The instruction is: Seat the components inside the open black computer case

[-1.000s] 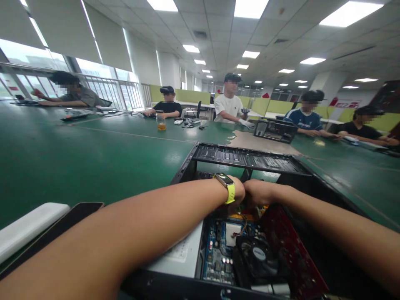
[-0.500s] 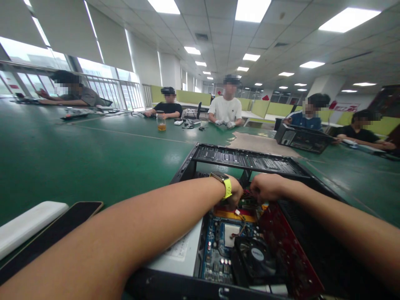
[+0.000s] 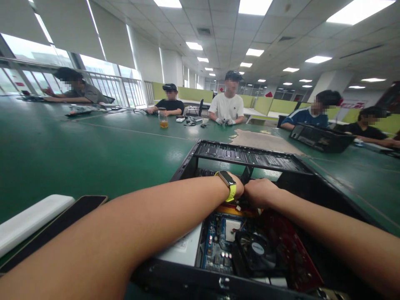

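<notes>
An open black computer case (image 3: 215,273) lies in front of me, and both my hands reach into its far part. My left hand (image 3: 238,186), with a yellow-strapped watch on the wrist, is bent downward, its fingertips hidden behind the wrist. Right against it, my right hand (image 3: 261,192) is closed, knuckles up; whatever it grips is out of sight. Below the hands are orange memory slots (image 3: 233,208) and a small white connector (image 3: 238,208). Nearer me sit the blue motherboard (image 3: 211,250), a black cooling fan (image 3: 258,248) and a dark red card (image 3: 300,254).
A silver power supply box (image 3: 184,248) fills the case's left side. Left on the green table (image 3: 134,150) lie a white bar-shaped object (image 3: 34,221) and a dark flat object (image 3: 84,208). A jar (image 3: 163,118) stands farther off. Several people sit around the table; one handles another case (image 3: 321,137).
My right hand has moved left, up against my left hand. The red and dark wires seen between the hands are now hidden. The view has shifted slightly.
</notes>
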Demonstrator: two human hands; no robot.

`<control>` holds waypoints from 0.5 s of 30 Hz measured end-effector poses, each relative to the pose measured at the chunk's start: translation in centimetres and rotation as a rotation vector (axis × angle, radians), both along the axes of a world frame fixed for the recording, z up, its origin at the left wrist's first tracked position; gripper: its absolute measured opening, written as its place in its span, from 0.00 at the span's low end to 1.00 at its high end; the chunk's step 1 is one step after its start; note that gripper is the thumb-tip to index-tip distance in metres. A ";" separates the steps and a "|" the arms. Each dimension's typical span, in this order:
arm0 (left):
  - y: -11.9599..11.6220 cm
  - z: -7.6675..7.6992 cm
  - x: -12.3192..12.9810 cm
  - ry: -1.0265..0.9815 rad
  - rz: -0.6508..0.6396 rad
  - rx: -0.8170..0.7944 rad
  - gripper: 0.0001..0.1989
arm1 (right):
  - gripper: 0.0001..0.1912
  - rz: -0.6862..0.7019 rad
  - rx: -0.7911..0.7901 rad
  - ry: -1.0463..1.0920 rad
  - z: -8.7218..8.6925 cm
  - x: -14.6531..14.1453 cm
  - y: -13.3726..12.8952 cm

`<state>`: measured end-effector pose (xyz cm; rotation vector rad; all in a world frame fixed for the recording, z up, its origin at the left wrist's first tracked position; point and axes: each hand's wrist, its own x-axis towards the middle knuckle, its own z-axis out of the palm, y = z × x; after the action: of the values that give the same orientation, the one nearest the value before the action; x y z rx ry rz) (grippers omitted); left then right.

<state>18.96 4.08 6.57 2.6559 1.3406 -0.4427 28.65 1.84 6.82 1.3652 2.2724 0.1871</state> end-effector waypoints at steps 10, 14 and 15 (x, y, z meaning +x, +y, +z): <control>-0.2 1.0 0.2 0.271 -0.128 -0.052 0.26 | 0.17 -0.006 -0.036 -0.045 0.0 0.1 0.2; -0.3 0.5 0.2 0.292 -0.118 -0.004 0.22 | 0.17 -0.002 -0.050 -0.055 -0.2 0.2 0.3; -0.4 0.5 0.2 0.289 -0.123 0.006 0.21 | 0.17 0.003 -0.052 -0.060 -0.2 0.2 0.3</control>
<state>19.17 3.71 7.07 2.7707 1.2491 -0.8682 28.90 2.19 6.62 1.3126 2.2149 0.1667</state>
